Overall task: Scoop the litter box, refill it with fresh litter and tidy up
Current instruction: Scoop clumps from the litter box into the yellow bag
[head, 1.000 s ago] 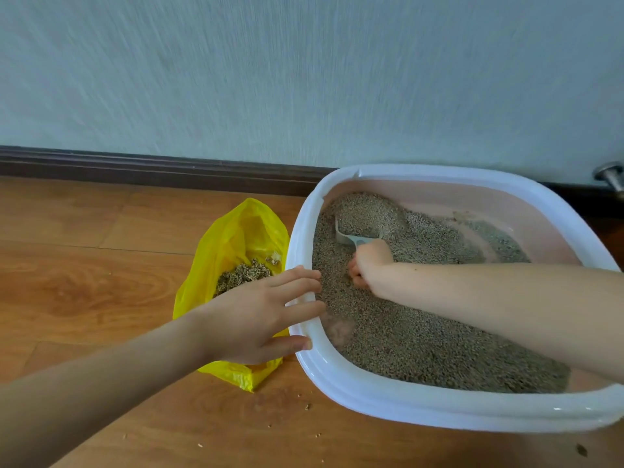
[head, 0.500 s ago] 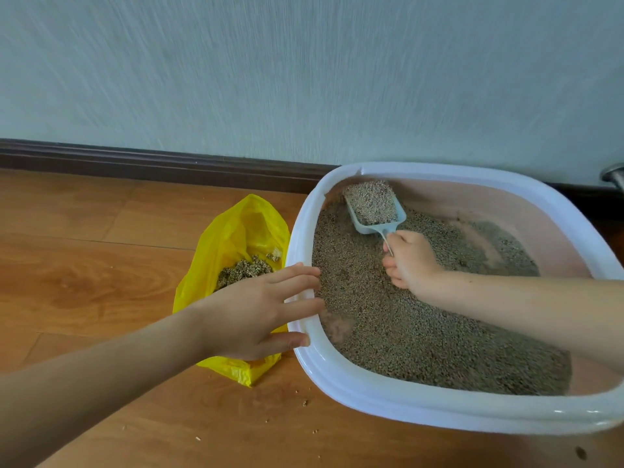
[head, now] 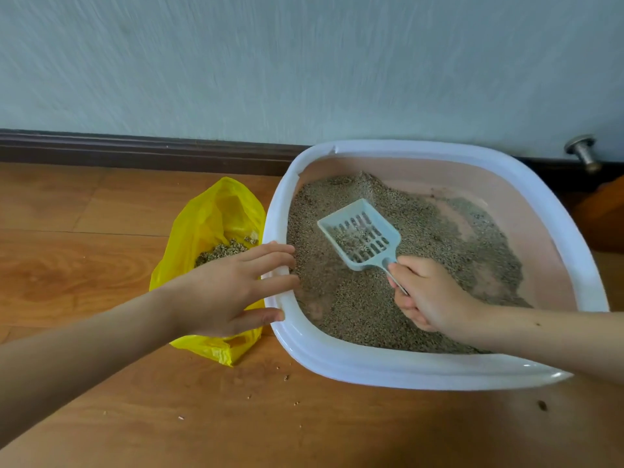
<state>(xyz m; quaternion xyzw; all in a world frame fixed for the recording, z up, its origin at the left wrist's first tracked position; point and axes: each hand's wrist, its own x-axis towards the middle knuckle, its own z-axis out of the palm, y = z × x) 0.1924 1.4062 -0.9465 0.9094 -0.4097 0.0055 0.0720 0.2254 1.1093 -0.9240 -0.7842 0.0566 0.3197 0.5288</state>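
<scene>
A white-rimmed pink litter box sits on the wooden floor against the wall, holding grey litter with bare patches of pink bottom. My right hand grips the handle of a pale blue slotted scoop, held above the litter with only a few grains in it. My left hand rests flat on the box's left rim, fingers straight over the edge. A yellow plastic bag with scooped clumps lies open just left of the box, partly hidden by my left hand.
Loose litter grains are scattered on the floor in front of the box. A dark baseboard runs along the wall. A metal door stop sticks out at the right, behind the box.
The scoop was dug into the litter, then lifted full near the back-left corner; now it is nearly empty and drawn back toward the middle. My left hand stayed on the rim.
</scene>
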